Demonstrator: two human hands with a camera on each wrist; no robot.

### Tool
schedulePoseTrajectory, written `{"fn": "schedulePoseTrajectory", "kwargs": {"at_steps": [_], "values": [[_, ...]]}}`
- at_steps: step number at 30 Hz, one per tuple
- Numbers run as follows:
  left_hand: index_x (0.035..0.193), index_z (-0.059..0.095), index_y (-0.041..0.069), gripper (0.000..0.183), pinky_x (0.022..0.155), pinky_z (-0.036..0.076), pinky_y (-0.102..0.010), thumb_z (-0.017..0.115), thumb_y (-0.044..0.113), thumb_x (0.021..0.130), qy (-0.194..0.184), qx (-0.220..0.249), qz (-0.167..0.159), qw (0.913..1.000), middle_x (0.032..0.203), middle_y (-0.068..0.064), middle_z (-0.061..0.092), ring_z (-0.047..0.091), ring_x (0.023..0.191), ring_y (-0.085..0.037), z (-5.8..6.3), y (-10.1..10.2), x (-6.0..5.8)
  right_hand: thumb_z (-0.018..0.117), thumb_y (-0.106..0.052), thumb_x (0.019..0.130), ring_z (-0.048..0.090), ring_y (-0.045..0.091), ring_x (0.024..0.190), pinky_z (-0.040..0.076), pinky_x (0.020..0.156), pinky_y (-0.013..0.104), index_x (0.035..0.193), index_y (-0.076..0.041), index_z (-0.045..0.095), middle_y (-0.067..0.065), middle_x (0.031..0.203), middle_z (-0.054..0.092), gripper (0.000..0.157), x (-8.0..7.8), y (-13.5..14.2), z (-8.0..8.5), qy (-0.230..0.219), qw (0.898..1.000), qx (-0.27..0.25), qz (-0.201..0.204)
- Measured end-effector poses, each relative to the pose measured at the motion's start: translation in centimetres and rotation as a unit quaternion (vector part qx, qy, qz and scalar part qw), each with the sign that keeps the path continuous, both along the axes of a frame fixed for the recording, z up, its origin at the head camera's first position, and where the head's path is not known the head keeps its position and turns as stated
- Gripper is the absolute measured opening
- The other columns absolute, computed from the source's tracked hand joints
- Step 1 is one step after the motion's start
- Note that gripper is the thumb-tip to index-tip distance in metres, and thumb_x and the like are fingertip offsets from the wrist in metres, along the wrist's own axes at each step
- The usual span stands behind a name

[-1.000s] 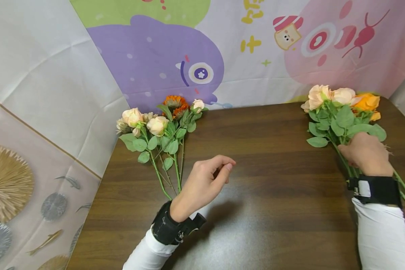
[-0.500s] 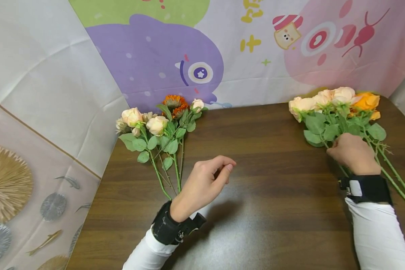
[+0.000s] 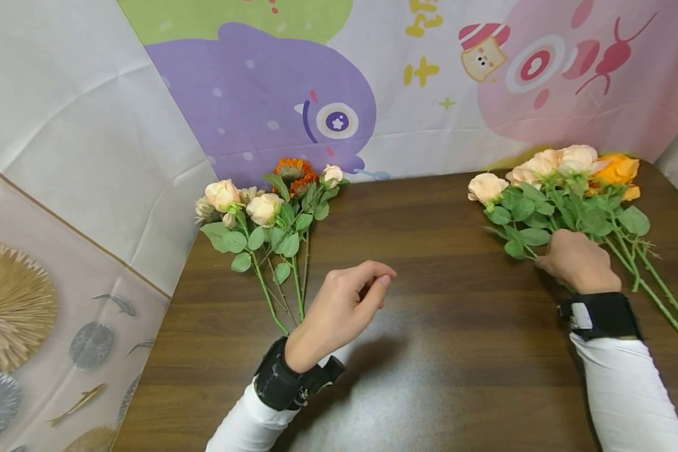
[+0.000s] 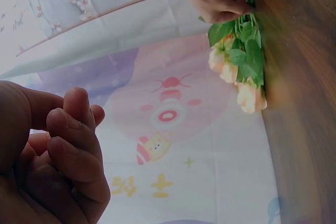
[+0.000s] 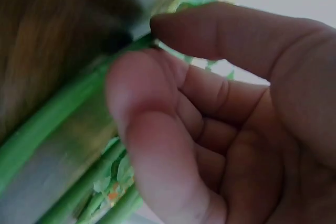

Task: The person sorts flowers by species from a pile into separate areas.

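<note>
My right hand (image 3: 581,262) is at the right of the table, low over the flower stems. Its thumb and index finger (image 5: 147,82) pinch a green stem (image 5: 58,114) in the right wrist view. That stem belongs to a peach rose (image 3: 487,188), which lies at the left edge of the right-hand bunch. More peach roses (image 3: 577,159) and an orange flower (image 3: 616,169) lie beside it, leaves overlapping. My left hand (image 3: 339,304) hovers over the middle left, fingers loosely curled and holding nothing; the left wrist view shows its bent fingers (image 4: 79,166).
Another bunch lies at the back left, with cream roses (image 3: 264,209), orange flowers (image 3: 292,169) and bare stems reaching toward my left wrist. A printed cloth (image 3: 418,125) hangs behind the brown wooden table (image 3: 429,238). Loose stems (image 3: 663,301) slant toward the right table edge.
My right hand has moved left with the stem, drawing the peach rose away from the bunch so its bloom lies further left. The left hand has stayed in place.
</note>
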State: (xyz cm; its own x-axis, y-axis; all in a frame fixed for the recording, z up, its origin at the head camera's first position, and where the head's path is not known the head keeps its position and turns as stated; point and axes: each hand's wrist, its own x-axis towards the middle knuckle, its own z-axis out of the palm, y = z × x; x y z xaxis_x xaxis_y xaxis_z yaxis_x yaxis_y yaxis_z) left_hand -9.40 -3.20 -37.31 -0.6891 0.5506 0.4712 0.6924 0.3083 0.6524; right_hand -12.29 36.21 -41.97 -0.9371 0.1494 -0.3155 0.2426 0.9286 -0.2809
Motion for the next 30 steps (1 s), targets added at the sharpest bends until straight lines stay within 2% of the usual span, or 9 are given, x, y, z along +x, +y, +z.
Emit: {"fn": "schedulePoseTrajectory", "kwargs": {"at_steps": [13, 16, 20, 22, 26, 28, 30], "values": [[0.104, 0.070, 0.004, 0.016, 0.051, 0.040, -0.017, 0.054, 0.006, 0.100, 0.007, -0.005, 0.014, 0.9999, 0.067, 0.005, 0.057, 0.049, 0.055, -0.001, 0.2, -0.4, -0.2, 0.062, -0.025, 0.091, 0.059, 0.035, 0.065, 0.045, 0.051, 0.044, 0.072, 0.003, 0.061, 0.021, 0.072, 0.059, 0.034, -0.4, -0.7, -0.3, 0.028, 1.000, 0.012, -0.001], [0.103, 0.070, 0.005, 0.016, 0.051, 0.041, -0.019, 0.055, 0.007, 0.099, 0.002, -0.017, 0.036, 0.9992, 0.066, 0.006, 0.057, 0.049, 0.054, -0.001, 0.2, -0.7, -0.7, 0.061, -0.026, 0.092, 0.059, 0.036, 0.067, 0.046, 0.053, 0.047, 0.074, 0.003, 0.062, 0.022, 0.075, 0.059, 0.035, -0.3, -0.7, -0.1, 0.020, 1.000, 0.011, -0.009], [0.101, 0.071, 0.004, 0.016, 0.052, 0.043, -0.023, 0.056, 0.010, 0.099, -0.007, -0.065, 0.105, 0.9923, 0.067, 0.004, 0.059, 0.050, 0.054, -0.006, -0.1, -1.7, -2.4, 0.059, -0.028, 0.092, 0.060, 0.035, 0.066, 0.045, 0.051, 0.046, 0.072, 0.001, 0.060, 0.021, 0.073, 0.059, 0.035, 0.1, -0.8, 0.5, 0.028, 1.000, 0.003, -0.014], [0.102, 0.071, 0.004, 0.017, 0.052, 0.044, -0.025, 0.056, 0.012, 0.099, -0.011, -0.105, 0.160, 0.9815, 0.069, 0.001, 0.062, 0.052, 0.055, -0.009, -0.3, -2.7, -3.6, 0.057, -0.029, 0.093, 0.057, 0.031, 0.061, 0.042, 0.048, 0.043, 0.065, -0.005, 0.054, 0.014, 0.065, 0.053, 0.037, 0.4, -0.9, 0.8, 0.045, 0.999, -0.003, -0.013], [0.104, 0.069, 0.003, 0.019, 0.048, 0.043, -0.030, 0.055, 0.015, 0.100, -0.036, -0.177, 0.270, 0.9459, 0.073, -0.007, 0.065, 0.055, 0.055, -0.017, -1.2, -5.5, -6.0, 0.054, -0.027, 0.094, 0.039, 0.019, 0.051, 0.031, 0.044, 0.034, 0.055, -0.015, 0.041, -0.002, 0.055, 0.033, 0.043, 0.7, -1.6, 1.7, 0.093, 0.995, -0.015, -0.007], [0.109, 0.067, 0.001, 0.021, 0.045, 0.040, -0.031, 0.054, 0.016, 0.100, -0.056, -0.210, 0.305, 0.9272, 0.073, -0.010, 0.065, 0.054, 0.052, -0.020, -2.0, -6.9, -7.1, 0.053, -0.025, 0.093, 0.031, 0.016, 0.052, 0.026, 0.044, 0.032, 0.054, -0.016, 0.038, -0.005, 0.055, 0.027, 0.043, 0.8, -2.0, 2.2, 0.118, 0.993, -0.018, 0.001], [0.113, 0.065, -0.003, 0.024, 0.043, 0.037, -0.032, 0.053, 0.014, 0.100, -0.080, -0.239, 0.326, 0.9112, 0.073, -0.015, 0.064, 0.053, 0.051, -0.023, -3.0, -8.2, -8.1, 0.052, -0.024, 0.092, 0.027, 0.014, 0.052, 0.022, 0.045, 0.030, 0.054, -0.017, 0.037, -0.006, 0.055, 0.025, 0.042, 0.9, -2.5, 2.7, 0.139, 0.990, -0.020, 0.009]]}}
